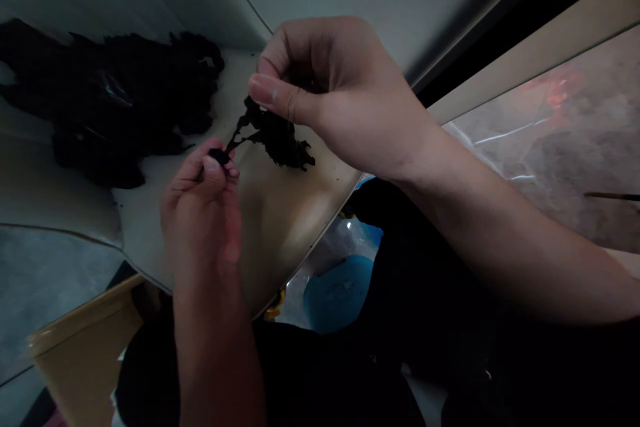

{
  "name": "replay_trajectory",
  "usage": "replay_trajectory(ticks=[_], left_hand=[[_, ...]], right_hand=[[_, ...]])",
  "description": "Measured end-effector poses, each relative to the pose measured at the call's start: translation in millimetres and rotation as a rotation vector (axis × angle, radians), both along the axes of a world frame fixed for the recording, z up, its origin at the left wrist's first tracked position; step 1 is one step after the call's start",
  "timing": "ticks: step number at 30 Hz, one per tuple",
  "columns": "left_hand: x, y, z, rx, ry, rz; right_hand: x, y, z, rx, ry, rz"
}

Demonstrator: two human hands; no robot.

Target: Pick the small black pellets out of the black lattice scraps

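Between my hands stretches a ragged black piece of soft, thin material (283, 140), with torn edges and stringy strands; I cannot tell what it is made of. My left hand (205, 193) pinches its lower left end between thumb and fingers. Higher and to the right, my right hand (330, 80) grips the upper part between thumb and bent forefinger, and a frayed clump dangles below. A large heap of similar black material (120, 93) lies on the left of the pale padded seat (280, 213), against its back.
Under the seat's front edge sit a blue plastic item (340, 293) and clear plastic. A cardboard box (90, 353) stands at lower left. My dark-clothed legs (350, 367) fill the bottom. Shiny grey floor (560, 147) shows at right.
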State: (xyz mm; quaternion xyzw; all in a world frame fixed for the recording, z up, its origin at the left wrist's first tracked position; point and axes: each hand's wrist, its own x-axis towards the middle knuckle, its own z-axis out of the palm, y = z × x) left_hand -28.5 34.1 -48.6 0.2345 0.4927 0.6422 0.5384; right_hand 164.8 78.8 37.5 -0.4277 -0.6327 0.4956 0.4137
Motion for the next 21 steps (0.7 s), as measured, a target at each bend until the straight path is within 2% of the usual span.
replay_trajectory(ticks=[9, 12, 15, 17, 19, 21], left_hand=[[-5, 1, 0.3, -0.009, -0.1, -0.016], [-6, -1, 5.8, 0.031, -0.099, -0.119], [-2, -4, 11.1, 0.107, -0.048, -0.222], [2, -6, 13.2, 0.174, 0.01, -0.242], [6, -8, 14.1, 0.237, 0.116, -0.226], [10, -10, 14.1, 0.308, 0.279, -0.16]], right_hand=[[-2, 3, 3.8, 0.023, -0.004, 0.0], [-2, 3, 7.4, 0.016, -0.015, -0.013], [-2, 3, 10.1, 0.006, -0.051, -0.078], [-3, 2, 10.9, 0.042, -0.029, -0.111], [-5, 2, 12.9, 0.062, 0.02, -0.104], [-8, 1, 17.6, 0.014, 0.045, -0.093]])
